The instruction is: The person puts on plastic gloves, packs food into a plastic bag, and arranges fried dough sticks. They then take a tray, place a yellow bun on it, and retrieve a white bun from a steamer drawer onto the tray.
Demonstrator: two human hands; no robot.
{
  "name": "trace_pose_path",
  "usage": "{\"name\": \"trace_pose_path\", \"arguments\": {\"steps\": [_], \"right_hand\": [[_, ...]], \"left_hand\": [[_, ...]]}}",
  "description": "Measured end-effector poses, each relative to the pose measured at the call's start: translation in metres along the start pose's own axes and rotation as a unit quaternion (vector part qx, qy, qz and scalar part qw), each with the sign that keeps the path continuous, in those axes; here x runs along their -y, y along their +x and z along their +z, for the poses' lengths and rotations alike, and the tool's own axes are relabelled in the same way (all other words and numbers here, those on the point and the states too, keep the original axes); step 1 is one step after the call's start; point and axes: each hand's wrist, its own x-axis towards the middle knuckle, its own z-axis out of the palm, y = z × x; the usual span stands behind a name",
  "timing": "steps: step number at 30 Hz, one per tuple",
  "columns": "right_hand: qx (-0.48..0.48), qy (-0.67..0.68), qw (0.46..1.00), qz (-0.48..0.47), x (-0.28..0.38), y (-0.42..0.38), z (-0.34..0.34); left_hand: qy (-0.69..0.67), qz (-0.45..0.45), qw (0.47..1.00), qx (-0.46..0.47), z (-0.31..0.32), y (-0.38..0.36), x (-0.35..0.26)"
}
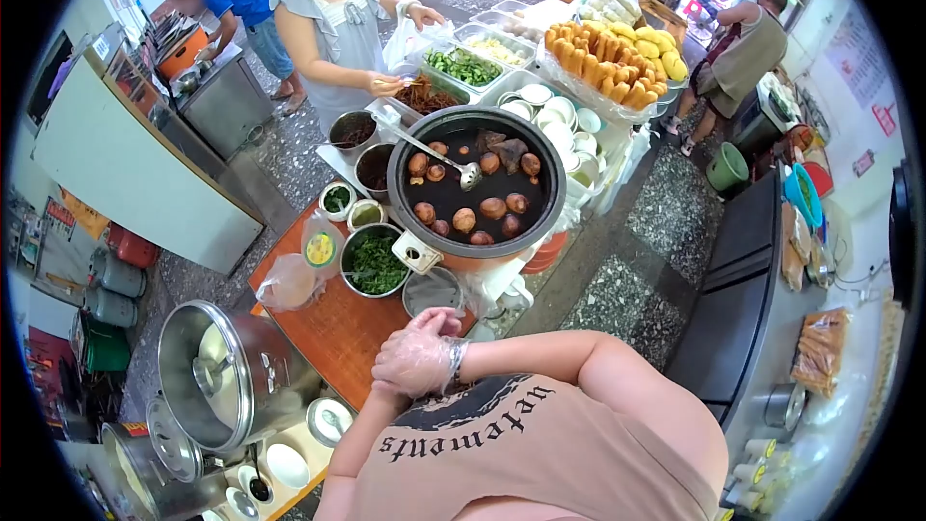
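My right hand [415,359], in a clear plastic glove with a band at the wrist, lies folded over my left hand, close in front of my chest. Of my left hand [441,320] only some fingertips show past it; the rest is covered. Just beyond both hands stands a metal bowl [431,291] on the orange-brown table [328,323]. A bowl of chopped greens [376,262] is to its left. Farther on, a large dark pot [552,198] holds brown eggs in dark liquid, with a slotted ladle [470,176] resting in it.
Across the pot, a person [333,29] holds a white bag and reaches toward food trays. Fried dough sticks [603,63] and stacked plates [559,121] stand beyond. Steel pots [231,376] are at lower left. Two other people work farther off. A counter [772,328] runs along the right.
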Motion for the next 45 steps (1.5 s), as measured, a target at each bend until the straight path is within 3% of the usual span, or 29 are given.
{"name": "trace_pose_path", "arguments": {"steps": [1,3,5,6,7,9,10,11,12,13,14,16,17,19,23,25,26,30,32,33,34,35,36,37,39,41,43,44,45], "right_hand": [[-0.088,0.088,0.989,-0.082,0.003,0.007,0.010],[-0.257,0.258,0.900,-0.241,0.009,0.026,0.037],[-0.402,0.403,0.730,-0.378,0.012,0.044,0.057],[-0.460,0.464,0.620,-0.434,0.013,0.046,0.058],[-0.460,0.465,0.618,-0.437,0.010,0.043,0.062],[-0.340,0.559,0.668,-0.353,-0.006,0.029,0.067],[-0.289,0.611,0.690,-0.259,-0.008,0.026,0.064],[-0.200,0.665,0.685,-0.218,-0.008,0.032,0.065],[-0.129,0.717,0.655,-0.200,-0.004,0.036,0.068],[-0.055,0.762,0.619,-0.180,0.002,0.038,0.070],[-0.053,0.763,0.618,-0.183,0.004,0.034,0.065],[-0.008,0.819,0.540,-0.196,0.006,0.022,0.050],[-0.004,0.819,0.539,-0.198,0.005,0.023,0.051],[0.041,0.739,0.628,-0.241,-0.001,0.030,0.055],[0.052,0.767,0.575,-0.281,0.005,0.036,0.074],[-0.017,0.685,0.663,-0.301,0.005,0.035,0.075],[-0.016,0.685,0.663,-0.302,0.002,0.034,0.071],[-0.032,0.520,0.776,-0.356,-0.014,0.031,0.068],[0.018,0.416,0.835,-0.360,-0.021,0.030,0.069],[0.018,0.416,0.834,-0.361,-0.027,0.031,0.073],[0.007,0.480,0.817,-0.318,-0.033,0.033,0.080],[-0.004,0.541,0.795,-0.274,-0.038,0.036,0.082],[0.028,0.474,0.838,-0.270,-0.043,0.037,0.075],[0.017,0.462,0.843,-0.275,-0.042,0.038,0.075],[-0.039,0.464,0.841,-0.276,-0.036,0.039,0.078],[-0.147,0.491,0.818,-0.262,-0.025,0.042,0.086],[-0.281,0.491,0.789,-0.239,-0.012,0.049,0.097],[-0.338,0.479,0.778,-0.227,-0.007,0.054,0.101],[-0.385,0.474,0.764,-0.209,-0.006,0.060,0.104]], "left_hand": [[-0.052,-0.009,0.998,-0.026,-0.003,-0.001,-0.002],[-0.127,-0.003,0.990,-0.068,-0.009,0.001,-0.007],[-0.276,0.009,0.951,-0.142,-0.018,0.009,-0.011],[-0.280,0.066,0.947,-0.144,-0.029,0.010,-0.013],[-0.299,0.117,0.935,-0.148,-0.041,0.010,-0.016],[-0.297,0.231,0.912,-0.163,-0.050,-0.004,-0.037],[-0.298,0.234,0.910,-0.166,-0.050,-0.009,-0.044],[-0.271,0.297,0.898,-0.180,-0.049,-0.012,-0.051],[-0.242,0.357,0.881,-0.193,-0.047,-0.016,-0.057],[-0.242,0.357,0.880,-0.197,-0.042,-0.019,-0.061],[-0.220,0.383,0.878,-0.183,-0.033,-0.022,-0.066],[-0.227,0.415,0.867,-0.159,-0.012,-0.025,-0.075],[-0.227,0.415,0.866,-0.164,-0.014,-0.026,-0.076],[-0.286,0.415,0.855,-0.124,-0.017,-0.025,-0.079],[-0.333,0.416,0.835,-0.137,-0.026,-0.025,-0.082],[-0.345,0.403,0.837,-0.131,-0.029,-0.026,-0.080],[-0.357,0.390,0.840,-0.124,-0.030,-0.025,-0.078],[-0.329,0.383,0.848,-0.160,-0.045,-0.016,-0.068],[-0.173,0.417,0.875,-0.176,-0.059,-0.016,-0.067],[-0.173,0.417,0.874,-0.176,-0.049,-0.025,-0.072],[0.032,0.398,0.905,-0.149,-0.036,-0.035,-0.073],[0.235,0.362,0.894,-0.115,-0.024,-0.041,-0.073],[0.386,0.375,0.839,-0.077,-0.021,-0.040,-0.066],[0.527,0.375,0.762,-0.038,-0.017,-0.039,-0.057],[0.504,0.312,0.805,0.007,0.003,-0.040,-0.041],[0.534,0.305,0.789,-0.004,0.006,-0.035,-0.035],[0.577,0.391,0.716,-0.040,0.012,-0.030,-0.024],[0.651,0.328,0.685,0.002,0.024,-0.037,-0.037],[0.651,0.327,0.685,0.000,0.028,-0.037,-0.039]]}}
